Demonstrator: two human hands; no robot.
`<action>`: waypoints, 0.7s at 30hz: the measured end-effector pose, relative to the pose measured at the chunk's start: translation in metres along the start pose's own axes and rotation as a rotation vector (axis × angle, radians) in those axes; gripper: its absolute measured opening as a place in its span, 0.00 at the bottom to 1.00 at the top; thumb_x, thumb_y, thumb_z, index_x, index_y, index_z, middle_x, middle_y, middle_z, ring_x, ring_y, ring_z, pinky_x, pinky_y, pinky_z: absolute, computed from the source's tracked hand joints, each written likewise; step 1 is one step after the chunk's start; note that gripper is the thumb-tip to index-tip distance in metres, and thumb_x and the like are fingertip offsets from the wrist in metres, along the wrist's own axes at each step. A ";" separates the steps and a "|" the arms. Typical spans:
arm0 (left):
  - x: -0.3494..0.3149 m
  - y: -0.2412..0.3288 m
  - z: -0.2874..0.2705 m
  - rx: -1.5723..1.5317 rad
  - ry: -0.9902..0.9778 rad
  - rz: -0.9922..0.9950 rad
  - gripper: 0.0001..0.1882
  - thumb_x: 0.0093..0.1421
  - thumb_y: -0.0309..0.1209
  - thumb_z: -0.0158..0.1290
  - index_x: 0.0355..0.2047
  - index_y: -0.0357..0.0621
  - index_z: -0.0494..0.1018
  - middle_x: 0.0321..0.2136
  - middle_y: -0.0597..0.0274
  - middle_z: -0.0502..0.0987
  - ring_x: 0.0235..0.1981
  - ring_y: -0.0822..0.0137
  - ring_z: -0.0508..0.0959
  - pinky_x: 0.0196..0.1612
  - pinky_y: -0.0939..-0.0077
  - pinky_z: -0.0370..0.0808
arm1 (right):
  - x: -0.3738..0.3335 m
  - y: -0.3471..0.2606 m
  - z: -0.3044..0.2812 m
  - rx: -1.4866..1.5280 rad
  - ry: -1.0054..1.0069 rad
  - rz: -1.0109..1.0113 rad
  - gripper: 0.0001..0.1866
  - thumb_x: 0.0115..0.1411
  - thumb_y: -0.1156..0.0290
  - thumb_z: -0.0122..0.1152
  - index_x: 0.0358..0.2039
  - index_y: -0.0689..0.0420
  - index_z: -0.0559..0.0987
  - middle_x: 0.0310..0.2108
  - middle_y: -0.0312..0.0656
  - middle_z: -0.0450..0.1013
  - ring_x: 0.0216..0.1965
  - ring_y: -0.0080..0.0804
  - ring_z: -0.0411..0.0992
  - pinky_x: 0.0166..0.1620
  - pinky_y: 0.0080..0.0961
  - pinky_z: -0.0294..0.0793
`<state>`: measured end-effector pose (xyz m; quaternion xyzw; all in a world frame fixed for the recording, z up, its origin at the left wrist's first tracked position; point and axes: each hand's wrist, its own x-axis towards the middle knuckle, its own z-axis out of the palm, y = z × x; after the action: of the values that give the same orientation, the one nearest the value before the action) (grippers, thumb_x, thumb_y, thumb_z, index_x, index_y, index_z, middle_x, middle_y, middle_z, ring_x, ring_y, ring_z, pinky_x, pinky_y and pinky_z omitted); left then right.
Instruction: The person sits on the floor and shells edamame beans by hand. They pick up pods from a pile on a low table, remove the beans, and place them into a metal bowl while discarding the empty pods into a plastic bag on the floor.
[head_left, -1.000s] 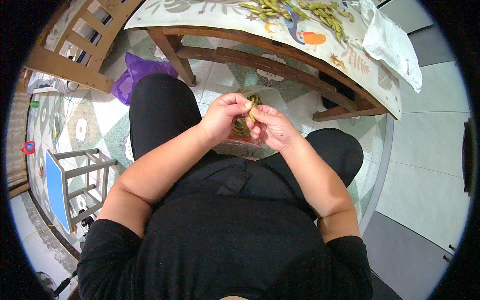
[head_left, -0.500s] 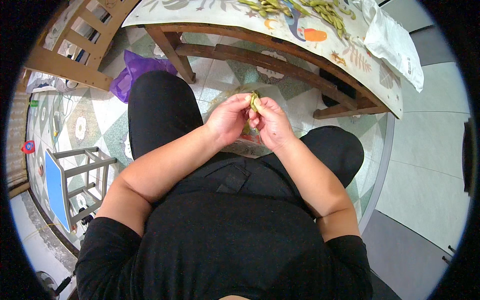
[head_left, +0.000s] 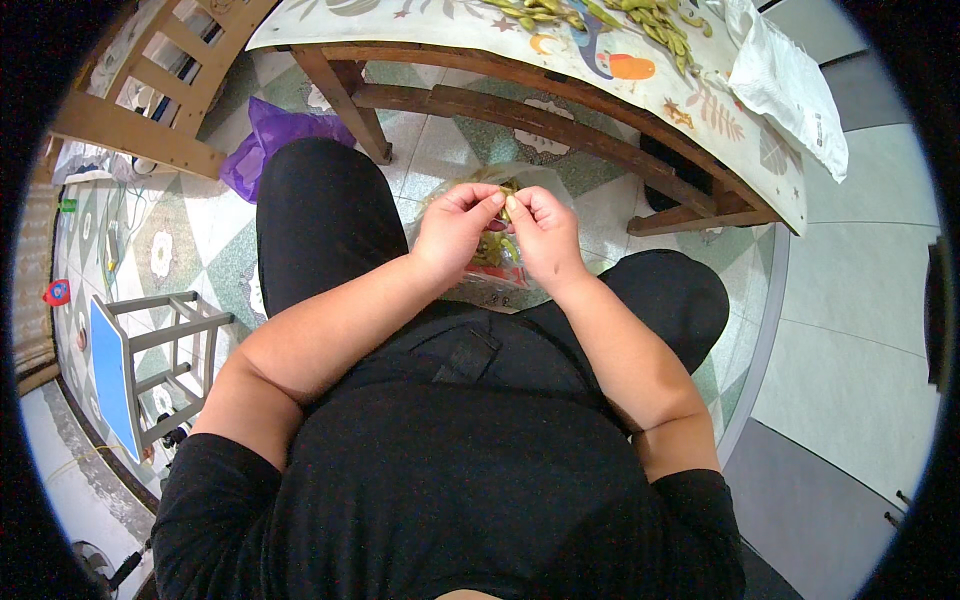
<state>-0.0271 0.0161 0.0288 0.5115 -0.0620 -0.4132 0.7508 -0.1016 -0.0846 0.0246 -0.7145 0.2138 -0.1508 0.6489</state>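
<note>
Between my knees, my left hand [head_left: 456, 232] and my right hand [head_left: 546, 238] meet thumb to thumb. Both pinch a small green soybean pod [head_left: 508, 189], mostly covered by the fingers. Below them a clear plastic bag [head_left: 548, 180] sits open, with green and yellowish pods or shells [head_left: 490, 250] showing inside. More soybean pods [head_left: 655, 28] lie in a loose pile on the table ahead.
A wooden table [head_left: 440, 105] with a printed cloth [head_left: 560, 50] stands in front, a white plastic bag [head_left: 785, 90] on its right end. To the left are a purple bag [head_left: 245, 165], a wooden bench frame [head_left: 135, 140] and a blue-topped stool [head_left: 115, 375]. Pale cabinets [head_left: 850, 300] line the right.
My hands have turned, with the thumbs now pressed together over the pod, and the right wrist has straightened. More of the bag's contents shows beneath them.
</note>
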 end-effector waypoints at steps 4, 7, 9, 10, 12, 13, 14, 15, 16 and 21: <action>0.000 0.000 -0.002 0.022 0.012 0.005 0.06 0.55 0.28 0.46 0.31 0.39 0.69 0.26 0.65 0.72 0.26 0.74 0.70 0.32 0.81 0.69 | -0.003 -0.008 -0.001 -0.290 0.037 -0.174 0.05 0.55 0.75 0.48 0.24 0.60 0.69 0.21 0.30 0.65 0.23 0.14 0.61 0.26 0.12 0.62; 0.000 0.002 -0.004 -0.187 -0.011 -0.083 0.06 0.55 0.29 0.46 0.30 0.39 0.69 0.26 0.65 0.72 0.26 0.73 0.71 0.33 0.80 0.69 | -0.003 -0.015 0.000 -0.136 0.042 -0.093 0.05 0.52 0.73 0.49 0.23 0.60 0.69 0.20 0.39 0.67 0.23 0.28 0.66 0.27 0.22 0.64; 0.000 0.004 -0.003 -0.282 -0.030 -0.123 0.06 0.55 0.29 0.46 0.30 0.40 0.68 0.26 0.64 0.71 0.26 0.72 0.71 0.33 0.79 0.70 | -0.003 -0.013 0.000 -0.087 0.044 -0.052 0.06 0.51 0.72 0.50 0.23 0.60 0.69 0.20 0.44 0.68 0.24 0.34 0.68 0.27 0.26 0.65; 0.000 0.005 -0.002 -0.284 -0.038 -0.128 0.06 0.55 0.29 0.47 0.30 0.40 0.68 0.26 0.64 0.71 0.26 0.72 0.71 0.33 0.79 0.70 | -0.001 -0.008 -0.002 -0.151 0.051 -0.078 0.06 0.52 0.72 0.49 0.23 0.61 0.69 0.20 0.43 0.68 0.24 0.33 0.68 0.27 0.25 0.65; -0.001 0.004 -0.001 -0.243 -0.045 -0.114 0.05 0.54 0.28 0.48 0.30 0.40 0.68 0.25 0.64 0.71 0.26 0.72 0.71 0.33 0.79 0.70 | -0.001 -0.007 -0.004 -0.246 0.037 -0.145 0.05 0.53 0.73 0.48 0.23 0.60 0.69 0.20 0.38 0.67 0.23 0.26 0.66 0.27 0.21 0.64; -0.001 0.003 -0.002 -0.199 -0.044 -0.095 0.05 0.53 0.28 0.49 0.30 0.40 0.68 0.25 0.64 0.71 0.26 0.72 0.71 0.33 0.79 0.70 | -0.002 -0.009 -0.004 -0.277 0.017 -0.188 0.05 0.54 0.74 0.48 0.24 0.60 0.69 0.20 0.34 0.66 0.23 0.20 0.63 0.26 0.16 0.63; -0.001 0.003 -0.002 -0.154 -0.044 -0.075 0.06 0.52 0.27 0.49 0.30 0.40 0.68 0.25 0.63 0.71 0.26 0.72 0.71 0.33 0.79 0.70 | -0.003 -0.010 -0.004 -0.308 -0.001 -0.232 0.04 0.55 0.75 0.47 0.25 0.60 0.69 0.21 0.30 0.65 0.22 0.14 0.61 0.26 0.12 0.62; -0.001 0.003 -0.002 -0.155 -0.054 -0.075 0.06 0.52 0.27 0.50 0.29 0.39 0.68 0.25 0.63 0.71 0.26 0.72 0.71 0.33 0.80 0.70 | -0.003 -0.009 -0.004 -0.200 -0.013 -0.165 0.05 0.55 0.75 0.47 0.25 0.60 0.69 0.20 0.30 0.65 0.22 0.14 0.61 0.26 0.12 0.62; -0.002 0.003 -0.003 -0.157 -0.065 -0.075 0.05 0.52 0.27 0.50 0.29 0.39 0.68 0.26 0.63 0.72 0.26 0.72 0.71 0.33 0.80 0.70 | -0.003 -0.007 -0.003 -0.092 -0.024 -0.098 0.05 0.55 0.74 0.47 0.25 0.60 0.69 0.20 0.30 0.65 0.22 0.14 0.62 0.26 0.12 0.62; 0.003 0.000 -0.007 0.063 -0.069 0.074 0.06 0.52 0.26 0.50 0.29 0.37 0.68 0.25 0.63 0.72 0.28 0.73 0.72 0.32 0.82 0.70 | -0.003 -0.007 -0.001 -0.068 -0.034 0.061 0.06 0.56 0.73 0.47 0.24 0.59 0.69 0.20 0.30 0.65 0.23 0.14 0.63 0.27 0.13 0.64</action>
<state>-0.0218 0.0194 0.0242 0.5177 -0.1196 -0.4004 0.7466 -0.1040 -0.0838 0.0322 -0.7318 0.2294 -0.1114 0.6320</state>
